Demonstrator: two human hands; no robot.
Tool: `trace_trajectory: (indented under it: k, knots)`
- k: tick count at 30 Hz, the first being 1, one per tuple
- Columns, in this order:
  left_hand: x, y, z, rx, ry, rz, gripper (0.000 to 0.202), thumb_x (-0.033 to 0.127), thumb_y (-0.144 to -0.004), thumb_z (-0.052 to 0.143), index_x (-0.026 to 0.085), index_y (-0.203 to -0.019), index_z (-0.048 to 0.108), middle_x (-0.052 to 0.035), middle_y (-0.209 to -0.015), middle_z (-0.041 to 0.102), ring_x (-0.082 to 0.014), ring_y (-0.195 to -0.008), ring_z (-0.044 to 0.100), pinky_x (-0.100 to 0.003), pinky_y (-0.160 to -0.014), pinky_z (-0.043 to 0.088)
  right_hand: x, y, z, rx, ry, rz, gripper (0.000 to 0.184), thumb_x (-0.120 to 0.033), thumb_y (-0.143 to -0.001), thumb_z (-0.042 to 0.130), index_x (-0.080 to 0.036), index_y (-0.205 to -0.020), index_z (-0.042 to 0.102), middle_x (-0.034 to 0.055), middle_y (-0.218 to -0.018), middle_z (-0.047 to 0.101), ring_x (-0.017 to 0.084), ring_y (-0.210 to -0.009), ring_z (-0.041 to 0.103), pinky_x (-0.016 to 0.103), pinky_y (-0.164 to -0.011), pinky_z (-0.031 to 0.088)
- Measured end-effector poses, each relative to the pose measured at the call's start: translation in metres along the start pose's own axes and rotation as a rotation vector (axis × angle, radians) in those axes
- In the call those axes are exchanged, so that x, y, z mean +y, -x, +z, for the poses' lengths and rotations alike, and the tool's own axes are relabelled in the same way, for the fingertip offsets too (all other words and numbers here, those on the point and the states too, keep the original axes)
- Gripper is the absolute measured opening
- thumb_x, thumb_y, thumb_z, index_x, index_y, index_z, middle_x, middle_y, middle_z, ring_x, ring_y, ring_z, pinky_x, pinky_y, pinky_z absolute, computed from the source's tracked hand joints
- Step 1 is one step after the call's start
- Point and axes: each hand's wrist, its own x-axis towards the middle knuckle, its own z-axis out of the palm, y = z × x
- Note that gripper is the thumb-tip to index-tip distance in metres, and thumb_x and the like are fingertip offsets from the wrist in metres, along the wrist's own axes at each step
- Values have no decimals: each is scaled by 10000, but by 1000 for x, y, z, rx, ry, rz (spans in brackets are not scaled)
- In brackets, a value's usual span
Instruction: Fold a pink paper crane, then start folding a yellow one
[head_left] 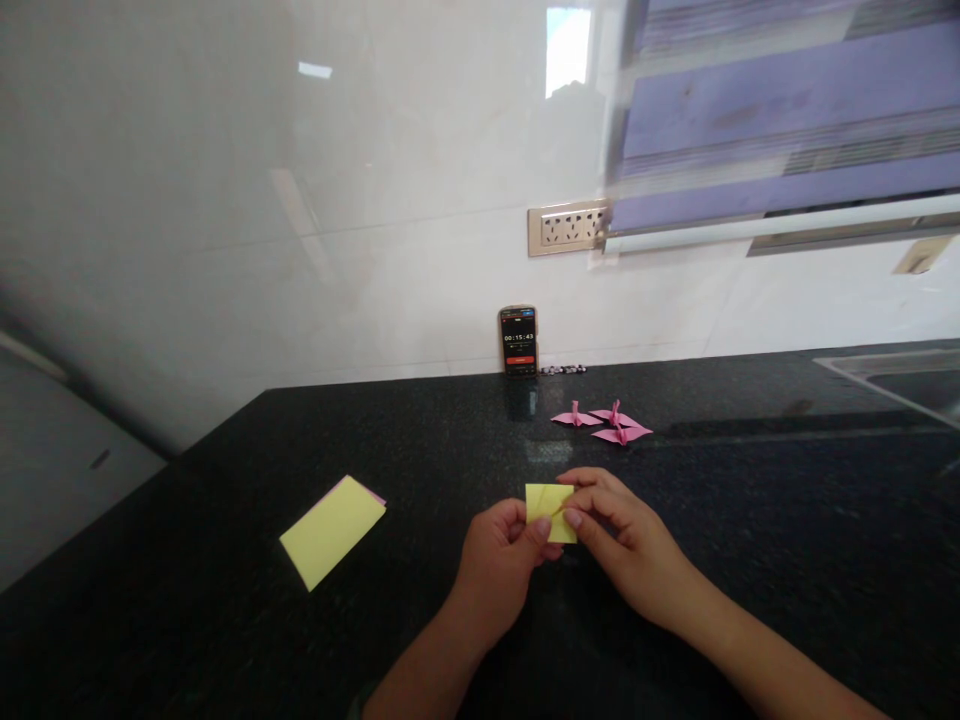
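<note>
Between both hands is a small yellow folded paper [547, 500], roughly square, held just above the dark countertop. My left hand [502, 550] pinches its lower left side, thumb on top and fingers beneath. My right hand [619, 530] grips the right side, with thumb and index finger closed near the paper's middle, where a crease or flap edge shows. The fingertips hide part of the sheet. Beyond the hands sit three pink origami cranes, the left one [576, 416], the back one [615, 414] and the front one [622, 435].
A stack of yellow paper [334, 532] with a pink edge beneath lies at left on the black countertop [225, 480]. A phone [519, 341] showing a timer leans against the wall, a patterned strap [562, 370] beside it. Above are a socket panel [568, 229] and a purple blind [780, 110].
</note>
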Motion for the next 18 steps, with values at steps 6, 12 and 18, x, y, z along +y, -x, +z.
trace_trajectory:
  k: [6, 12, 18]
  knots:
    - [-3, 0, -1, -19, -25, -3, 217, 323, -740, 530, 121, -790, 590, -51, -690, 633, -150, -618, 591, -230, -565, 420, -3, -1, -2, -31, 2, 25, 183, -165, -798, 431, -174, -664, 555, 58, -989, 507, 167, -893, 513, 305, -775, 409]
    - [-7, -2, -2, -50, -86, 11, 251, 345, -751, 507, 113, -806, 587, -51, -683, 631, -158, -630, 591, -240, -576, 424, -6, -3, 0, -51, 37, 0, 176, -132, -803, 417, -164, -685, 543, 61, -915, 510, 152, -833, 511, 278, -729, 414]
    - [-7, -3, -5, -59, -169, 15, 255, 342, -769, 463, 115, -802, 574, -46, -682, 621, -165, -638, 592, -251, -582, 428, -1, -1, 1, -63, 31, 28, 124, -128, -788, 437, -169, -720, 532, 45, -840, 531, 141, -752, 520, 261, -677, 424]
